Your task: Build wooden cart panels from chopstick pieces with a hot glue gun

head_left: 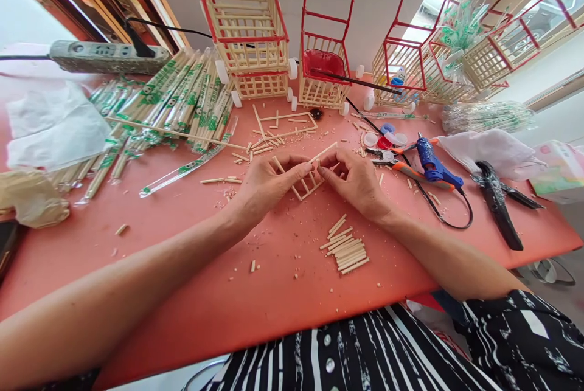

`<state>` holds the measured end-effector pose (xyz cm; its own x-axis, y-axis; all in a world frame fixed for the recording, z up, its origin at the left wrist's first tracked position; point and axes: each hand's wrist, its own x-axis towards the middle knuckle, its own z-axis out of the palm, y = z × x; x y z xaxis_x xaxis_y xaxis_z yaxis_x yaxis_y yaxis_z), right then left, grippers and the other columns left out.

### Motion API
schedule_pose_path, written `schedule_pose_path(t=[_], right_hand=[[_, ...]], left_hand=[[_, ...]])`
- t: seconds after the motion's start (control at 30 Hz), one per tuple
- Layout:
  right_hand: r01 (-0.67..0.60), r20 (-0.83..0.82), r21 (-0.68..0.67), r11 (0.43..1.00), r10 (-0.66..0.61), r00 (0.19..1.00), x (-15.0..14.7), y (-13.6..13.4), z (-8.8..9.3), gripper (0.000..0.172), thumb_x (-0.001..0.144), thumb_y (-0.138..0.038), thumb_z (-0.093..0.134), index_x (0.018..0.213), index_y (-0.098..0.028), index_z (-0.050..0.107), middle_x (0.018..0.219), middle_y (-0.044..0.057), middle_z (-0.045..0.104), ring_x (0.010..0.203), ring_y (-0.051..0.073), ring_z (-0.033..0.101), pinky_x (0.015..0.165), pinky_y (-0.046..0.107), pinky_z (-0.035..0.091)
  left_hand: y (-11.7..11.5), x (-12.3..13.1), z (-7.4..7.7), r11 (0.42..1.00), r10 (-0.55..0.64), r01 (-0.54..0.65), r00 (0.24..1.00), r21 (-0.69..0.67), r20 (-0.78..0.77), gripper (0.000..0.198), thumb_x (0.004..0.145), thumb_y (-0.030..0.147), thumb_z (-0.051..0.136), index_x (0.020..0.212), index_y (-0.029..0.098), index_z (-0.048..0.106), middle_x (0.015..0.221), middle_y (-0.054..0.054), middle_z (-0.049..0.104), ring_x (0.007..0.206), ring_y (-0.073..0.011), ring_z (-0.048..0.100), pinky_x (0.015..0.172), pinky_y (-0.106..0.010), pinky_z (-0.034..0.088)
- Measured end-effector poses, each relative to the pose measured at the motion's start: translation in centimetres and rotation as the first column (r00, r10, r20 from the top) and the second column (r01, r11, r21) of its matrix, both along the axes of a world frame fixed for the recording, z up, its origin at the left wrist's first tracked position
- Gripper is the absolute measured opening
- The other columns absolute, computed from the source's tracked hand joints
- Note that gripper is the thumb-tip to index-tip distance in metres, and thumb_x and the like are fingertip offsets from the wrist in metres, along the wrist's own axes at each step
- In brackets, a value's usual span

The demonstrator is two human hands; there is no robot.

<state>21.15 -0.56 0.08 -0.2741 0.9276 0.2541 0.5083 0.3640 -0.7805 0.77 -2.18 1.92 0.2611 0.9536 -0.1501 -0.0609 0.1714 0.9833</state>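
Note:
Between my two hands is a small ladder-like frame of wooden sticks (pixel 301 195), held just above the table. My left hand (pixel 274 181) grips its left side, thumb pressed along the top. Fingers of my right hand (pixel 349 179) pinch a short wooden stick (pixel 319 166) at the frame's right side. Just this side of my right hand lies a pile of short cut sticks (pixel 350 252). Beyond my hands, another stick frame (pixel 287 116) lies among loose bits. My fingers hide part of the held frame.
Small stick-built carts (pixel 249 32) with red edging line the back. Wrapped chopsticks (pixel 182 93) are heaped at left, near a power strip (pixel 107 56). On the right lie a blue glue gun (pixel 433 163), orange-handled pliers (pixel 404 166) and a black-handled cutter (pixel 497 202).

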Motion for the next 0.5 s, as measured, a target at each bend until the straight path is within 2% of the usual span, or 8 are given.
schedule_pose_path(t=[0.1,0.23,0.5], right_hand=[[-0.008,0.013,0.011,1.0,0.008,1.0,-0.06,-0.03,-0.01,0.007,0.093,-0.026,0.07,0.091,-0.02,0.071,0.081,0.0,0.074,0.059,0.01,0.056,0.055,0.024,0.041],[-0.013,0.031,0.029,0.999,0.012,0.999,-0.07,-0.14,-0.02,0.005,0.093,-0.024,0.069,0.091,-0.02,0.072,0.082,0.001,0.075,0.059,0.01,0.055,0.055,0.024,0.041],[-0.019,0.07,0.039,0.999,0.017,0.997,-0.11,-0.55,0.25,0.004,0.096,-0.022,0.068,0.096,-0.02,0.073,0.086,0.002,0.076,0.064,0.012,0.059,0.059,0.025,0.044]], left_hand=[[0.2,0.05,-0.31,1.0,0.002,-0.002,1.0,-0.024,0.002,0.049,0.076,0.059,0.09,0.092,0.014,0.082,0.088,-0.011,0.083,0.066,-0.0187,0.071,0.062,-0.03,0.059],[0.18,0.09,-0.69,1.0,-0.006,0.006,1.0,-0.022,-0.025,0.048,0.077,0.059,0.09,0.09,0.014,0.082,0.085,-0.01,0.083,0.065,-0.0181,0.072,0.062,-0.03,0.06],[-0.09,0.35,-0.22,0.998,0.051,-0.053,0.997,-0.036,-0.055,0.046,0.074,0.058,0.091,0.087,0.014,0.081,0.084,-0.01,0.083,0.066,-0.0187,0.072,0.062,-0.03,0.059]])
